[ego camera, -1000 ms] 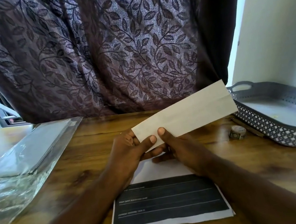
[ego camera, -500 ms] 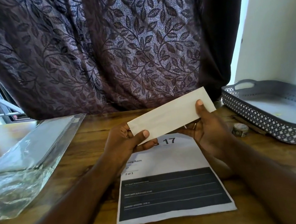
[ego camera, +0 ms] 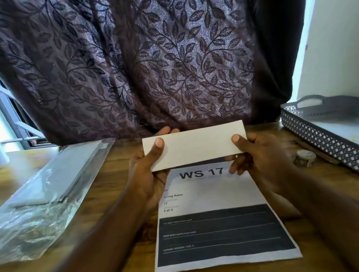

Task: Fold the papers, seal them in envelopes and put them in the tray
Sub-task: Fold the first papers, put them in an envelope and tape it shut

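The folded paper (ego camera: 198, 147) is held in the air just above the top edge of the printed sheet (ego camera: 216, 197) headed "WS 17", which lies flat on the tabletop (ego camera: 114, 167). Its long axis runs left to right, level with that top edge. The left hand (ego camera: 148, 174) pinches the paper's left end, thumb on the near face and fingers behind; the right hand (ego camera: 263, 159) pinches the right end the same way, its lower fingers loosely curled beneath.

The paper looks folded already, so the next step is probably an envelope. A clear plastic packet (ego camera: 44, 194), holding what appear to be flat grey envelopes, lies well to the left of the sheet, on the left hand's side. The tray (ego camera: 335, 145) stands well to the right of the sheet, nearer the right hand, with a small tape roll (ego camera: 305, 157) between the two. Either hand could let go without the paper falling. A second fold cannot be ruled out.
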Available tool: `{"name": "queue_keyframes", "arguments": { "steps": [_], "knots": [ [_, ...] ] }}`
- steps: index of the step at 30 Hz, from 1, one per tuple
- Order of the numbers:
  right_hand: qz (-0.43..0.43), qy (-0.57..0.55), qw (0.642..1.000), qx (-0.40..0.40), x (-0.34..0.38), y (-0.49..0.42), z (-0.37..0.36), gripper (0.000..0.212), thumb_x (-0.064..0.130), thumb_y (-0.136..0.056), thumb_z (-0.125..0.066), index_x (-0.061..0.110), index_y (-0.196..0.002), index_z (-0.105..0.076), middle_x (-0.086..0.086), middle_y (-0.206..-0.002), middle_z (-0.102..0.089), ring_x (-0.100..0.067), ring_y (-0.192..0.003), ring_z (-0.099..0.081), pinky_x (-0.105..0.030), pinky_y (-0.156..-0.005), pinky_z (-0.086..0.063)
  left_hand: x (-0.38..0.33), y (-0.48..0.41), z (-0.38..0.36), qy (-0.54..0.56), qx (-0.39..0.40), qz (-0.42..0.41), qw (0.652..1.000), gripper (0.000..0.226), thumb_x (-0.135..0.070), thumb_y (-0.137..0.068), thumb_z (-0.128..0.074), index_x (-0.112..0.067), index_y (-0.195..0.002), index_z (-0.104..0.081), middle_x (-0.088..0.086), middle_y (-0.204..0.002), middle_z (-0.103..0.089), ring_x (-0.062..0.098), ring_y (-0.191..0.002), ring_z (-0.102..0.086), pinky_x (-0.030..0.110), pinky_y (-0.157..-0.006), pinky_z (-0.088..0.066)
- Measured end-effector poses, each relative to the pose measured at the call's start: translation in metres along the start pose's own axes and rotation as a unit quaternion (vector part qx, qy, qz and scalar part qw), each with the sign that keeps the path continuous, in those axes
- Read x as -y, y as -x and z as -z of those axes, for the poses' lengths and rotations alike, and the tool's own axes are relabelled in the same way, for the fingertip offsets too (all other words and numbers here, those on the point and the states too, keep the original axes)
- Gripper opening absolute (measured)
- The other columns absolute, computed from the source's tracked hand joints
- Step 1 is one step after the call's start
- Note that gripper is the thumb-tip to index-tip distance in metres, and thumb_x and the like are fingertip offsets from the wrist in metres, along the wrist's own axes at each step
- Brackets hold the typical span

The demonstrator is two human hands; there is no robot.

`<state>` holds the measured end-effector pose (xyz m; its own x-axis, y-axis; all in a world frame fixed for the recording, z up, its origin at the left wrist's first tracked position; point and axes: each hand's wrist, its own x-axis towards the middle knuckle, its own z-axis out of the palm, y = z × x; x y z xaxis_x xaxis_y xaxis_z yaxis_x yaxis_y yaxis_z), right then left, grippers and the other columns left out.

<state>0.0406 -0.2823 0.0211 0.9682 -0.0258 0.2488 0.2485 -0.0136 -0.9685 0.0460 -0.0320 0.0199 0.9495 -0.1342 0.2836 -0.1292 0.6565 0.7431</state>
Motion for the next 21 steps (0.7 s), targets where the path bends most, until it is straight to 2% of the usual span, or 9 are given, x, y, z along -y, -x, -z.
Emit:
{"name": "queue_keyframes", "arguments": {
  "steps": [2, 5, 9, 11, 13, 16, 18, 21],
  "knots": [
    [0.010, -0.036, 0.998, -0.057, 0.002, -0.002, -0.007, 0.025, 0.028, -0.103, -0.052, 0.007, -0.108, -0.066, -0.013, -0.073, -0.074, -0.025, -0.049, -0.067, -0.029, -0.045, -0.054, 0.000, 0.002, -0.008, 0.049, 0.007, -0.002, 0.999, 0.051, -0.042, -0.070, -0.086, -0.010, -0.108, -0.078, 0.019, -0.124, -0.069, 0.033, -0.117, -0.066, 0.038, -0.085, -0.060],
    [0.025, -0.044, 0.995, -0.082, 0.010, -0.002, -0.014, 0.025, 0.028, -0.105, -0.048, 0.009, -0.101, -0.064, -0.009, -0.072, -0.075, -0.022, -0.048, -0.068, -0.028, -0.044, -0.055, -0.003, 0.006, -0.011, 0.075, 0.021, 0.008, 0.997, 0.066, -0.049, -0.074, -0.074, -0.009, -0.125, -0.064, 0.020, -0.129, -0.067, 0.035, -0.121, -0.064, 0.041, -0.092, -0.058],
    [0.037, -0.027, 0.997, -0.061, 0.012, 0.012, -0.031, 0.016, 0.025, -0.104, -0.051, 0.016, -0.111, -0.063, -0.007, -0.085, -0.078, -0.028, -0.057, -0.073, -0.029, -0.048, -0.058, 0.015, 0.016, -0.018, -0.049, 0.068, 0.054, 0.995, 0.055, -0.022, -0.075, -0.083, -0.015, -0.126, -0.065, 0.016, -0.129, -0.067, 0.031, -0.121, -0.064, 0.040, -0.096, -0.056],
    [0.041, -0.017, 0.998, -0.036, 0.011, 0.017, -0.039, 0.018, 0.024, -0.102, -0.057, 0.016, -0.116, -0.062, -0.006, -0.091, -0.078, -0.030, -0.064, -0.075, -0.030, -0.051, -0.060, 0.028, 0.019, -0.025, -0.161, 0.067, 0.049, 0.983, 0.056, -0.029, -0.075, -0.083, -0.021, -0.128, -0.064, 0.009, -0.127, -0.070, 0.027, -0.120, -0.065, 0.042, -0.100, -0.054],
    [0.047, 0.000, 0.999, -0.014, 0.010, 0.019, -0.044, 0.023, 0.025, -0.099, -0.061, 0.014, -0.119, -0.062, -0.005, -0.095, -0.078, -0.031, -0.067, -0.076, -0.033, -0.054, -0.061, 0.034, 0.019, -0.031, -0.228, 0.017, 0.036, 0.973, 0.059, -0.043, -0.075, -0.083, -0.033, -0.128, -0.059, 0.000, -0.125, -0.071, 0.024, -0.116, -0.067, 0.042, -0.099, -0.055],
    [0.045, 0.017, 0.999, 0.020, 0.008, 0.020, -0.047, 0.025, 0.024, -0.098, -0.061, 0.016, -0.122, -0.059, -0.002, -0.097, -0.078, -0.031, -0.068, -0.076, -0.033, -0.056, -0.061, 0.032, 0.018, -0.030, -0.196, -0.048, 0.038, 0.979, 0.055, -0.041, -0.074, -0.079, -0.038, -0.125, -0.059, -0.004, -0.121, -0.072, 0.021, -0.110, -0.071, 0.034, -0.089, -0.060],
    [0.045, 0.010, 0.998, 0.033, 0.007, 0.019, -0.046, 0.023, 0.022, -0.098, -0.060, 0.019, -0.121, -0.059, 0.000, -0.098, -0.078, -0.032, -0.069, -0.076, -0.031, -0.056, -0.061, 0.028, 0.014, -0.026, -0.155, -0.066, 0.031, 0.985, 0.054, -0.029, -0.080, -0.077, -0.030, -0.130, -0.057, 0.002, -0.122, -0.073, 0.023, -0.107, -0.072, 0.037, -0.086, -0.061],
    [0.061, -0.004, 0.998, 0.026, 0.006, 0.015, -0.040, 0.017, 0.018, -0.099, -0.059, 0.024, -0.115, -0.059, 0.001, -0.100, -0.078, -0.033, -0.069, -0.076, -0.030, -0.056, -0.061, 0.017, 0.009, -0.023, -0.097, -0.062, -0.003, 0.993, 0.034, -0.011, -0.093, -0.067, -0.024, -0.123, -0.058, 0.005, -0.114, -0.076, 0.026, -0.104, -0.073, 0.036, -0.078, -0.062]
  ]
}}
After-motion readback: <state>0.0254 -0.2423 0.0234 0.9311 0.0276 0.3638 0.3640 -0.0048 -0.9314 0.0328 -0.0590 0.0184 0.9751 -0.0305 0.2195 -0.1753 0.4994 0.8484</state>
